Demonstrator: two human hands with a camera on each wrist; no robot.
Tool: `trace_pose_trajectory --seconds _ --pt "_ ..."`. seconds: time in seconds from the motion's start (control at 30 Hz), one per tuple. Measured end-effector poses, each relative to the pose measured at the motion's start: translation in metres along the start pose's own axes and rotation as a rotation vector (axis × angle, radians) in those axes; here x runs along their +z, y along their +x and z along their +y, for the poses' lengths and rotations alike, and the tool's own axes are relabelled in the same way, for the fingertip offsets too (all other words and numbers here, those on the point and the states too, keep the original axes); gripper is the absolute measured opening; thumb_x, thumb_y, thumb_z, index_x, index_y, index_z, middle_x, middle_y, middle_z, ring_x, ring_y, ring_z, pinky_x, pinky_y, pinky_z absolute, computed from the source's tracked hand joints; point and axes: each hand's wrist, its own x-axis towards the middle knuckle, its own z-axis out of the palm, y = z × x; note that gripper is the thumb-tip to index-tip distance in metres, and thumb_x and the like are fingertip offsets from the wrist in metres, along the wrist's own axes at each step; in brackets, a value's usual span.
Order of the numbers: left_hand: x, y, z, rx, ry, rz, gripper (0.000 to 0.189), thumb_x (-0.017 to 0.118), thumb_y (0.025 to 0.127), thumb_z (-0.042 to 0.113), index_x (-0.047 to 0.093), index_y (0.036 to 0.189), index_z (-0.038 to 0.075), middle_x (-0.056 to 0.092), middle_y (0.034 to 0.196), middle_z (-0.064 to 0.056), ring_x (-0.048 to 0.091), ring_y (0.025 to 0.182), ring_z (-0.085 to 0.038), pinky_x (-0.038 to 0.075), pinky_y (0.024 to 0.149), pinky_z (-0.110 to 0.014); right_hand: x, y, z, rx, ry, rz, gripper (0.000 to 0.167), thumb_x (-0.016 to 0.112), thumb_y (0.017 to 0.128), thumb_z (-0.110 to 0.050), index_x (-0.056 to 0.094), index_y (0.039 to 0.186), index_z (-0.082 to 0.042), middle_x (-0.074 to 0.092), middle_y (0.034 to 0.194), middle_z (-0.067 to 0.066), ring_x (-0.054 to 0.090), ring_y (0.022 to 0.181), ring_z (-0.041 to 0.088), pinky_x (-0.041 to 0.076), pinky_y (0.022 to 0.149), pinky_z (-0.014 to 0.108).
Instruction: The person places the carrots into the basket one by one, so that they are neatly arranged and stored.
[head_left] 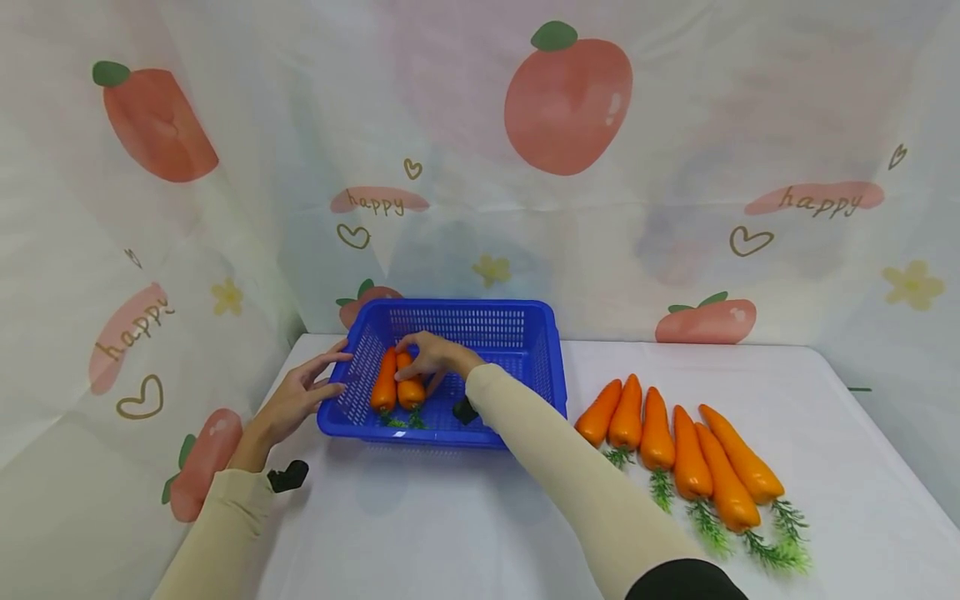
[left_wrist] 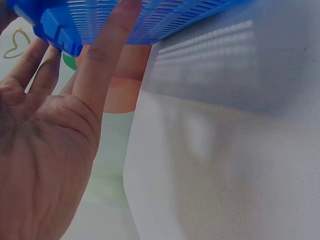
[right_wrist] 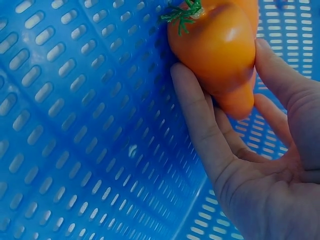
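Two orange carrots with green tops lie side by side in a blue plastic basket (head_left: 487,317). My right hand (head_left: 435,357) reaches into the basket and grips the right-hand carrot (head_left: 410,392), thumb on one side and fingers on the other, as the right wrist view shows. The other carrot (head_left: 383,385) lies just left of it. At the basket's left side, my left hand (head_left: 294,402) touches the rim with its fingers extended. In the left wrist view its thumb (left_wrist: 102,55) rests against the blue wall; some of the other fingertips are hidden.
Several more carrots (head_left: 690,454) with leafy tops lie in a fanned row on the white table (head_left: 420,533), right of the basket. A printed cloth backdrop (head_left: 465,125) stands behind and to the left.
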Motion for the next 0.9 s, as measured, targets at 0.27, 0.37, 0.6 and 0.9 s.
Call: trace_pose_trajectory --seconds 0.27,0.37,0.6,0.9 --pt "-0.002 0.001 -0.002 0.006 -0.023 -0.008 0.054 0.063 0.101 0.012 0.045 0.152 0.006 0.014 0.173 0.002 0.034 0.145 -0.051 0.059 0.09 -0.045 -0.001 -0.001 0.001 -0.025 -0.064 -0.003 0.057 0.075 0.095 -0.019 0.053 0.147 -0.012 0.05 0.143 0.02 0.067 0.1 0.032 0.063 0.077 0.048" --pt "-0.001 0.001 -0.003 0.004 -0.016 -0.002 0.054 0.063 0.101 0.012 0.046 0.152 0.007 0.015 0.173 0.002 0.036 0.145 -0.051 0.06 0.09 -0.045 -0.002 -0.004 0.0 -0.027 -0.077 -0.014 0.059 0.075 0.096 -0.019 0.05 0.149 -0.012 0.05 0.143 0.021 0.068 0.101 0.033 0.063 0.078 0.049" --pt "0.0 0.002 -0.001 0.0 0.008 0.003 0.054 0.063 0.101 0.013 0.046 0.152 0.007 0.015 0.172 0.002 0.038 0.144 -0.051 0.059 0.091 -0.046 -0.01 -0.017 -0.007 -0.035 -0.114 -0.061 0.065 0.073 0.097 -0.017 0.043 0.154 -0.012 0.039 0.154 0.022 0.065 0.111 0.043 0.061 0.082 0.054" --pt "0.001 -0.001 0.001 0.014 0.004 -0.004 0.055 0.063 0.101 0.013 0.044 0.153 0.005 0.013 0.173 -0.001 0.027 0.149 -0.05 0.059 0.092 -0.045 -0.026 -0.039 -0.022 -0.109 -0.375 -0.114 0.071 0.072 0.098 -0.024 0.036 0.159 -0.017 0.04 0.157 0.022 0.06 0.123 0.038 0.062 0.081 0.051"
